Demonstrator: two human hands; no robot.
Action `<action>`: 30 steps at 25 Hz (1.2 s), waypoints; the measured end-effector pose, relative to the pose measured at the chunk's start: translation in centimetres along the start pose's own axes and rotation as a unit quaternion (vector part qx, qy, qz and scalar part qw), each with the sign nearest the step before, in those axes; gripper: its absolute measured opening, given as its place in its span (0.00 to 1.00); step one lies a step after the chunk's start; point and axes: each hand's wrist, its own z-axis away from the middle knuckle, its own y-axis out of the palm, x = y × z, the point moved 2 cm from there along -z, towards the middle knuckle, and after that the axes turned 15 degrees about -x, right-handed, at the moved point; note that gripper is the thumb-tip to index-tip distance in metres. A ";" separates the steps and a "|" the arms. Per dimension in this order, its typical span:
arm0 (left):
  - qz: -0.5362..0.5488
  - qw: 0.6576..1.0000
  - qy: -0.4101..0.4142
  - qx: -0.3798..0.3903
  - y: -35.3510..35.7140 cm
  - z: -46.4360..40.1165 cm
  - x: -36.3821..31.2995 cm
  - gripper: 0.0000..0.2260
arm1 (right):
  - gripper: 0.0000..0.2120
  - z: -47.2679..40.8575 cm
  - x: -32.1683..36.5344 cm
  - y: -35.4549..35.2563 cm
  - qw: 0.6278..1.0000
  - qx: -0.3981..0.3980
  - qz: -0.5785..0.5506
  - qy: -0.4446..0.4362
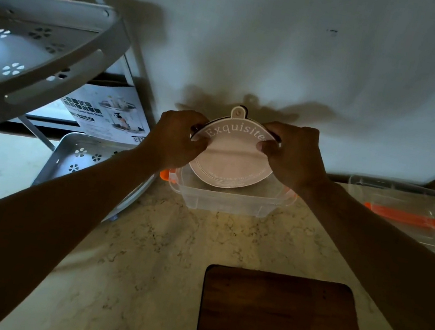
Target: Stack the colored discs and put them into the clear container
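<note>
A stack of discs (231,158) is tilted with its lower edge inside the clear container (229,202), which stands on the marble counter near the wall. The front disc is pale pink, bears the word "Exquisite" and has a small hanging tab on top; darker disc edges show behind it. My left hand (179,137) grips the stack's left rim and my right hand (290,153) grips its right rim. The container has orange clips at its sides.
The clear lid (399,213) with an orange handle lies on the counter at right. A white perforated rack (37,50) and its lower tray (83,160) stand at left, with a printed box (104,115) behind. A dark wooden board (279,323) lies at the near edge.
</note>
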 end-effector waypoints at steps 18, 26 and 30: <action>-0.058 0.995 0.053 -0.056 1.8 -1.3 0.4 0.07 | 0.11 -0.4 -0.4 1.4 0.992 0.004 0.116 -0.037; -0.010 0.997 0.027 -0.076 1.4 -1.3 0.6 0.10 | 0.11 -0.4 -0.2 1.3 0.993 -0.007 0.112 -0.035; 0.003 0.996 0.012 -0.085 0.6 -1.0 0.2 0.16 | 0.14 -0.3 -0.1 0.7 0.992 0.002 0.118 -0.031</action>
